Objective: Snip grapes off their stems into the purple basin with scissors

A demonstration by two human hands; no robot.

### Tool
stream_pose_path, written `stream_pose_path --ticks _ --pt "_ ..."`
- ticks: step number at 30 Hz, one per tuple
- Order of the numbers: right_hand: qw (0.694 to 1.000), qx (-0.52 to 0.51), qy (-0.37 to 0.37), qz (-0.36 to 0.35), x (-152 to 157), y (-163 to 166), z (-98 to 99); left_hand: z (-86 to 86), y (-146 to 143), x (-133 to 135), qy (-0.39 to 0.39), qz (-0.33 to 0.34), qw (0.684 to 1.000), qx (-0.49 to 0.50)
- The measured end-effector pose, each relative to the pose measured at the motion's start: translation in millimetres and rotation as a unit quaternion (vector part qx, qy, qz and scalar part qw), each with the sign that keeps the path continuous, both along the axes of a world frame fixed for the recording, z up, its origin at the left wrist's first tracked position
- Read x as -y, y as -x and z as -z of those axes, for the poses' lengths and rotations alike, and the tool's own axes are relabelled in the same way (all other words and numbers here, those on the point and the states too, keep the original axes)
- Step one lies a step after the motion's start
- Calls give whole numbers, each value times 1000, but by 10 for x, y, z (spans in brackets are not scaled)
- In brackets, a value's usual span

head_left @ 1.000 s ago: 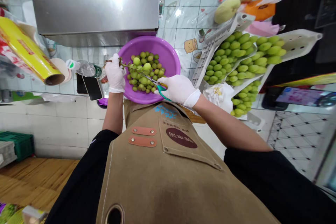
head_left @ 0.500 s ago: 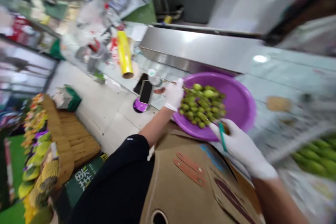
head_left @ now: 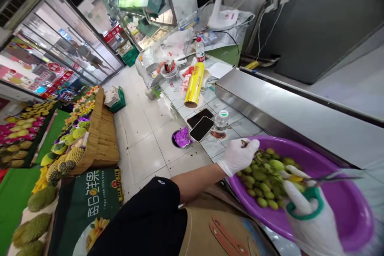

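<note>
A wide purple basin [head_left: 354,208] holds a heap of small oval green fruit [head_left: 261,176], some of it on thin brown stems. My left hand [head_left: 238,157], in a white glove, is closed at the basin's left rim, pinching the stem of a fruit bunch. Over the right part of the fruit is my right hand [head_left: 315,220], also gloved, with its fingers through the green handles of a pair of scissors [head_left: 309,204]. The scissors' blades point to the right, away from the fruit. Two fingertips of my right hand reach among the fruit.
Left of the basin, a lidded clear jar [head_left: 221,120], two phones [head_left: 201,129] and a yellow film roll [head_left: 195,86] lie on the tiled counter. A steel ledge [head_left: 285,108] runs behind the basin. Fruit displays [head_left: 75,140] stand across the floor.
The view has swung left and become sharper, so the basin appears farther right and lower. My right hand has turned, and the scissors' blades now show. My left hand remains at the rim.
</note>
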State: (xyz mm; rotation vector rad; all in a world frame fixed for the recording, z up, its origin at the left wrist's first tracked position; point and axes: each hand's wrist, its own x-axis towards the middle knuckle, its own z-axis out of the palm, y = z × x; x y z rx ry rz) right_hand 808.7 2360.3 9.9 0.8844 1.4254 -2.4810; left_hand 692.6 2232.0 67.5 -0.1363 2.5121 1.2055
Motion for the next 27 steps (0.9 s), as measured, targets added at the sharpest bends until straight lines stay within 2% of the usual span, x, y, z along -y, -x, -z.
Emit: stream_pose_path --ticks 3,6,7,9,11,14,17,20,22,24,25,26,27 --pt "1000 11 -17 11 6 -68 -129 -268 -146 -119 68 24 996 -58" --pt "997 -68 26 23 18 -171 -189 -480 -308 -155 55 46 996 -50" --pt "997 -65 17 39 27 -189 -162 -514 -335 -136 52 59 996 -51" --pt "996 -71 20 50 47 -202 -54 -532 -343 -72 80 125 984 -94" --pt "994 -86 51 47 68 -198 56 -525 -323 -8 34 138 983 -113" --pt "993 -104 49 17 85 -193 108 -550 -306 18 -31 159 985 -55" --pt "992 -124 16 -9 47 -235 34 -635 -334 -40 -6 150 989 -14" --pt "982 -186 -10 -27 -21 -345 31 -744 -386 -108 46 136 989 -23" --pt "973 -226 -42 -34 -30 -381 193 -797 -397 -127 75 132 988 -34" --pt "941 -296 -161 -41 15 -332 458 -840 -385 -122 37 94 993 57" --pt "920 -334 -203 -24 52 -287 591 -865 -384 -115 32 82 994 64" --pt "903 -361 -233 12 91 -243 705 -895 -391 -107 16 70 994 79" --pt "885 -390 -253 15 126 -211 791 -930 -410 -99 -1 61 994 95"
